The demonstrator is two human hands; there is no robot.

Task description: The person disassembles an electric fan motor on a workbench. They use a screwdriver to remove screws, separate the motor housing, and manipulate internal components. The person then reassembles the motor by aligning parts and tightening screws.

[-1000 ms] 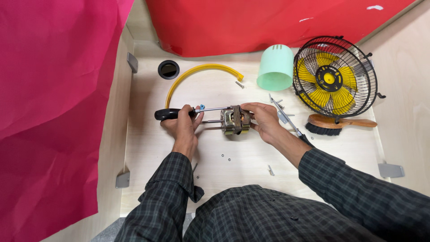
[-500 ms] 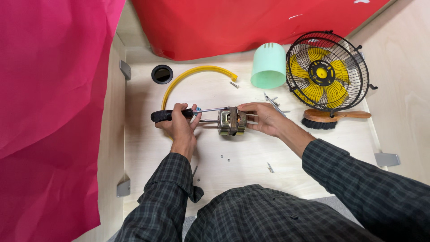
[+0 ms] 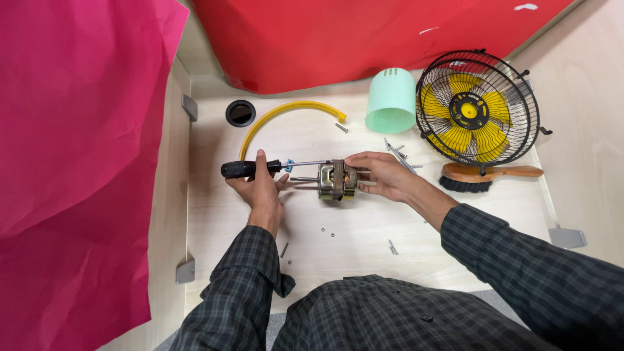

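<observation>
My left hand (image 3: 261,185) grips a black-handled screwdriver (image 3: 250,168) whose shaft runs right to a small metal fan motor (image 3: 337,179) in the middle of the light wooden table (image 3: 364,234). My right hand (image 3: 380,174) holds the motor from its right side, fingers wrapped around it. A thin shaft sticks out of the motor to the left, under the screwdriver.
A black-caged fan head with yellow blades (image 3: 476,108) lies at the right, a wooden brush (image 3: 487,175) below it. A mint green plastic housing (image 3: 391,101), a curved yellow strip (image 3: 286,114), a round black grommet hole (image 3: 240,112) and loose screws (image 3: 393,247) are around. Pink and red sheets border the table.
The view shifted slightly; both hands stay on the screwdriver and motor in nearly the same place.
</observation>
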